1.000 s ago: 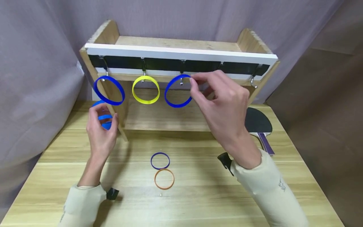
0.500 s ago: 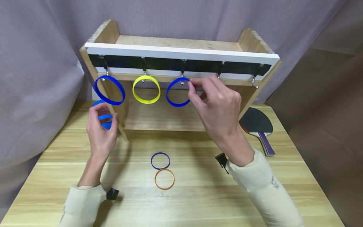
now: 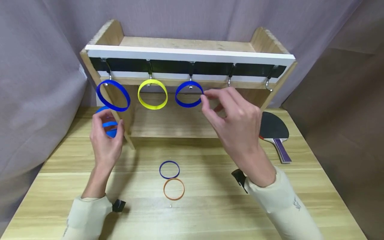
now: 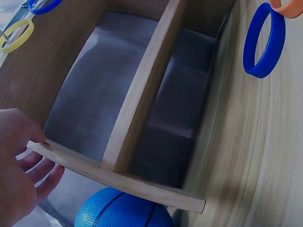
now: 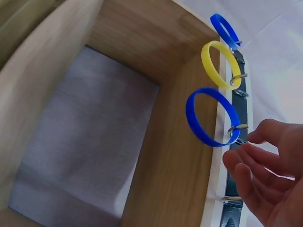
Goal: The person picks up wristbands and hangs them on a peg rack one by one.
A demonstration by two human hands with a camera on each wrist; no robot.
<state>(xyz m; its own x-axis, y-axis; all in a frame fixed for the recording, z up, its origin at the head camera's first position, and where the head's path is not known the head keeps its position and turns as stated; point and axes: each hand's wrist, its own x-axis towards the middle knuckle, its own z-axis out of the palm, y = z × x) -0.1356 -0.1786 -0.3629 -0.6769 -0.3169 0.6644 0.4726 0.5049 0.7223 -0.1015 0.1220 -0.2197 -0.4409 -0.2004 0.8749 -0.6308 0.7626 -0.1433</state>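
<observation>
In the head view a blue silicone wristband [image 3: 189,106] hangs on the middle hook [image 5: 240,126] of a wooden rack [image 3: 192,53]. My right hand [image 3: 235,120] is just to its right, fingertips right at its edge. The right wrist view shows the fingers [image 5: 235,158] slightly bent, holding nothing. A yellow wristband [image 3: 153,107] and another blue wristband [image 3: 113,106] hang from the hooks further left. My left hand [image 3: 106,140] grips the rack's left side panel [image 4: 75,158], thumb on one face and fingers round the other.
On the table a dark blue wristband [image 3: 169,161] touches an orange one [image 3: 174,199]. A blue ball [image 4: 118,213] sits outside the left side panel. A table tennis bat [image 3: 273,128] lies at the right. Two further hooks [image 3: 268,86] jut out on the right of the rack.
My right fingers have let go of the middle blue wristband and drawn slightly right and down; it now hangs from its hook. The left hand keeps its grip on the panel.
</observation>
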